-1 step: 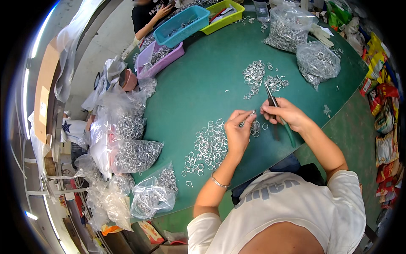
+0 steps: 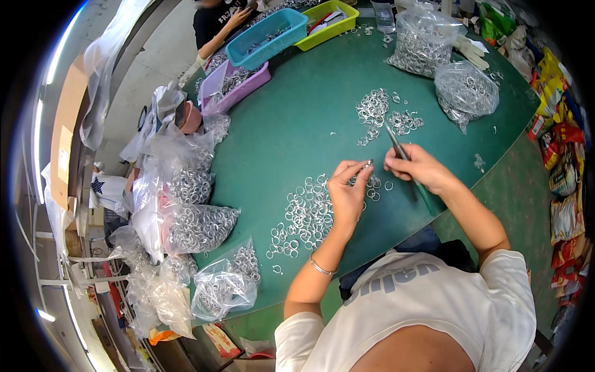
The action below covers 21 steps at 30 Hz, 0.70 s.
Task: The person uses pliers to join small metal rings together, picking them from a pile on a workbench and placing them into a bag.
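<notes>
Left grip [image 2: 348, 189] pinching ring [image 2: 368, 164], right grip [image 2: 416, 168] holding pliers [image 2: 396, 146]

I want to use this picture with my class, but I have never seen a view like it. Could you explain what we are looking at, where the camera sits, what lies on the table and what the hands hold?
The camera sits on a person's head, looking down through a wide lens, so straight edges bend. No machine here, just two bare hands. The left hand pinches a small metal ring. The right hand grips a thin tool with green handles. On the green table lie loose metal rings, a second ring pile and clear bags of rings. Coloured trays stand at the far edge, beside another person's arm.
</notes>
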Motion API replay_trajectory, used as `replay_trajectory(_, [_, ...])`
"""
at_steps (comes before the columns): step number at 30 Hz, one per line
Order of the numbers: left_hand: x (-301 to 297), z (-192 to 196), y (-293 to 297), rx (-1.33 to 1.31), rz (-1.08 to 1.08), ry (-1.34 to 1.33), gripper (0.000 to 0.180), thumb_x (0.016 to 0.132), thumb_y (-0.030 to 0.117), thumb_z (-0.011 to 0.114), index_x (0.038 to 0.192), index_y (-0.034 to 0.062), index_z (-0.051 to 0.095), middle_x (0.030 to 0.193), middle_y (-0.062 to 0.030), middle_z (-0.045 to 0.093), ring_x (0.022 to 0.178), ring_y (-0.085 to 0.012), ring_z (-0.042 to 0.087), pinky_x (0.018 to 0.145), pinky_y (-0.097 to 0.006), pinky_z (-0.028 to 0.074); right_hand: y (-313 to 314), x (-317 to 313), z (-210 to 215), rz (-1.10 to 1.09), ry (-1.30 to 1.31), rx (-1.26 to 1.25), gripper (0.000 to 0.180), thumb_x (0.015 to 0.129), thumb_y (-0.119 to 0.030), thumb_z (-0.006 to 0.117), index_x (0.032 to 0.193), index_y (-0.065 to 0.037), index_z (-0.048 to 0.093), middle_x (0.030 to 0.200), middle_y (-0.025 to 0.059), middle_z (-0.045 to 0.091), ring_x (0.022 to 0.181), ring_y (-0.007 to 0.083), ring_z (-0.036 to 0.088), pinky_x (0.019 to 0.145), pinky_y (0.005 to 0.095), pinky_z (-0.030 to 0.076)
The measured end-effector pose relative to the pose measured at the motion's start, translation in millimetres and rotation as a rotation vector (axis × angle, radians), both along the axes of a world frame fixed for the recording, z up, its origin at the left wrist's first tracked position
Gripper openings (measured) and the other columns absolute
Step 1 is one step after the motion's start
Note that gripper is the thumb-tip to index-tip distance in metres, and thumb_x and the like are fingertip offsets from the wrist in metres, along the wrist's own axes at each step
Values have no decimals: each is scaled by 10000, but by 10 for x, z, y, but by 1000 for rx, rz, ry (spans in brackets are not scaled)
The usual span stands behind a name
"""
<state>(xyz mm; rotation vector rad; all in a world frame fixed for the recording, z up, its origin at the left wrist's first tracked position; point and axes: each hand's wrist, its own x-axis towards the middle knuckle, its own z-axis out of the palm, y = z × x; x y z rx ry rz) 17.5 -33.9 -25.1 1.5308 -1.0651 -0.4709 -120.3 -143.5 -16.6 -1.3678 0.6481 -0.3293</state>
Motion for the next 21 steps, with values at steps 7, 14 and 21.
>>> replay_trajectory(7, [1, -108, -43, -165, 22, 335, 129, 701, -38, 673, 828, -21, 659, 890, -80, 615, 759, -122, 563, 674, -251, 472, 264, -65, -5, 54, 307, -786, 243, 797, -214, 599, 797, -6, 474, 726, 145, 533, 694, 316, 508, 619, 400, 404])
replay_trajectory(14, [-31, -53, 7, -39, 40, 237, 76, 711, -68, 658, 781, -53, 635, 816, -98, 639, 716, -115, 584, 658, -216, 484, 303, -64, -27, 50, 315, -986, 239, 766, -167, 621, 831, -15, 448, 807, 118, 505, 804, 307, 485, 653, 414, 408])
replay_trajectory(21, [-41, -89, 50, 31, -23, 280, 137, 724, -69, 650, 832, -46, 569, 751, -92, 630, 692, -104, 591, 599, -190, 466, 219, -127, -93, 121, 234, -1035, 258, 727, -137, 649, 876, -20, 474, 821, 95, 488, 811, 295, 463, 646, 401, 405])
